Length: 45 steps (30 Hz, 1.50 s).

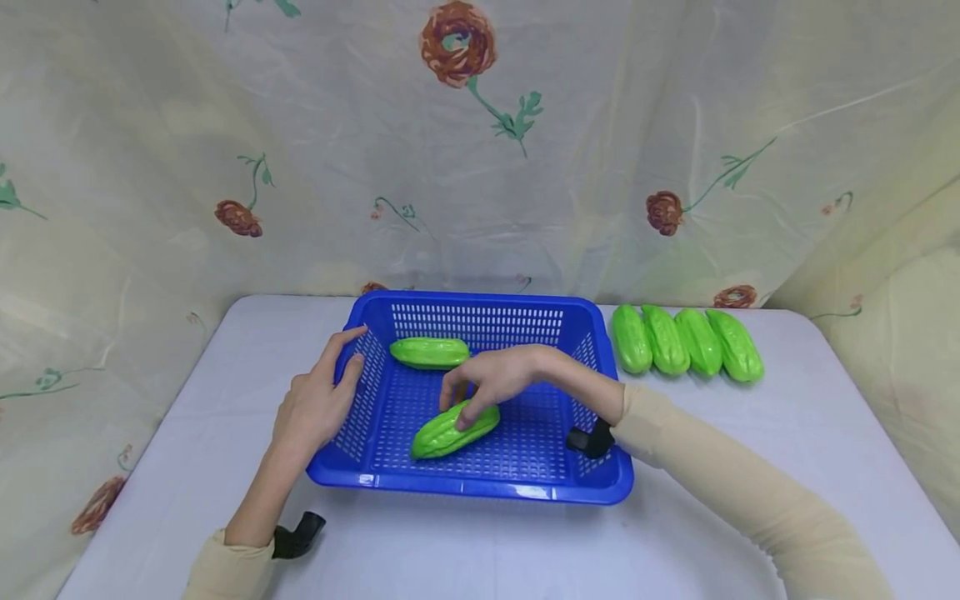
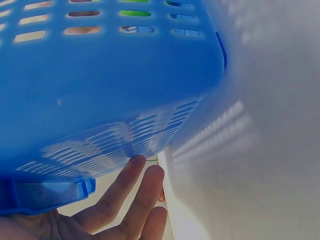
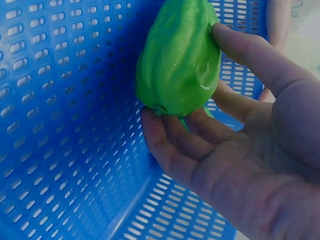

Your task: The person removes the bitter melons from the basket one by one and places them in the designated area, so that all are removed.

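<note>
A blue plastic basket [image 1: 465, 483] with slotted walls sits on the table. Inside it, my right hand [image 1: 498, 375] holds a ridged green bitter melon [image 1: 450, 435] low over the basket floor. Its thumb [image 3: 245, 47] presses one side, and the other fingers touch the opposite side in the right wrist view. A second bitter melon [image 1: 429, 353] lies near the basket's back wall. My left hand [image 1: 315, 404] grips the left rim, thumb over the edge. Several of its fingers [image 2: 145, 192] extend along the outside of the wall in the left wrist view.
Several more bitter melons [image 1: 686, 342] lie side by side just right of the basket. The table [image 1: 420, 550] has a white cover. Behind it hangs a flower-patterned curtain [image 1: 570, 208]. Black wrist mounts [image 1: 298, 535] are on both arms.
</note>
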Motion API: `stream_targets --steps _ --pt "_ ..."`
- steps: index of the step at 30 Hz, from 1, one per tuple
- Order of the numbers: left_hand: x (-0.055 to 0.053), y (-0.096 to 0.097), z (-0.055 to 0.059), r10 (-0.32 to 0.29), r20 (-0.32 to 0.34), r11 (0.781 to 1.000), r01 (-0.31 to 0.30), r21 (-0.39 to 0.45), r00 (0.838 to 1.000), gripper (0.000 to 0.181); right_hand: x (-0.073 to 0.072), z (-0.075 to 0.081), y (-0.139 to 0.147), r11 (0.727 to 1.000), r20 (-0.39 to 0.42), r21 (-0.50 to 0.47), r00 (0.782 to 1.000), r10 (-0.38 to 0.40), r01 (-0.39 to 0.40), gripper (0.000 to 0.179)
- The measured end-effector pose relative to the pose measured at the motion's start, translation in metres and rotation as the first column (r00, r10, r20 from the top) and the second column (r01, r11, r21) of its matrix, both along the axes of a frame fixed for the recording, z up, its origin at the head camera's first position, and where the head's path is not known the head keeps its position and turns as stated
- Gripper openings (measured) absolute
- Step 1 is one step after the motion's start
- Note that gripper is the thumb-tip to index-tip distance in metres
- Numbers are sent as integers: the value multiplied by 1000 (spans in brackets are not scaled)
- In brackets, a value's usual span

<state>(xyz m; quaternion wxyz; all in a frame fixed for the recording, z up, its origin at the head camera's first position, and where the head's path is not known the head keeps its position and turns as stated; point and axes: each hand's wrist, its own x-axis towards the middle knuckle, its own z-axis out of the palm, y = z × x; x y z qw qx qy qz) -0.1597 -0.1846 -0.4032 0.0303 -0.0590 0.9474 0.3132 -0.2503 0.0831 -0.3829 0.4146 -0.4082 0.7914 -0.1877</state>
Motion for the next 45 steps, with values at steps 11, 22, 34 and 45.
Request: stream_targets --steps 11,22,34,45 --pt "0 -1 1 1 -2 1000 -1 -1 1000 53 1 8 4 998 28 -67 1000 -1 2 40" --pt "0 -1 0 -1 -9 1000 1 -1 1000 53 4 23 11 985 0 -175 1000 -3 3 41" --pt "0 0 0 0 -4 1000 0 0 1000 53 11 39 23 968 -19 -238 996 -88 81 45" --pt "0 0 0 1 3 1000 -1 -1 1000 53 17 60 60 940 -22 -278 977 -212 197 44"
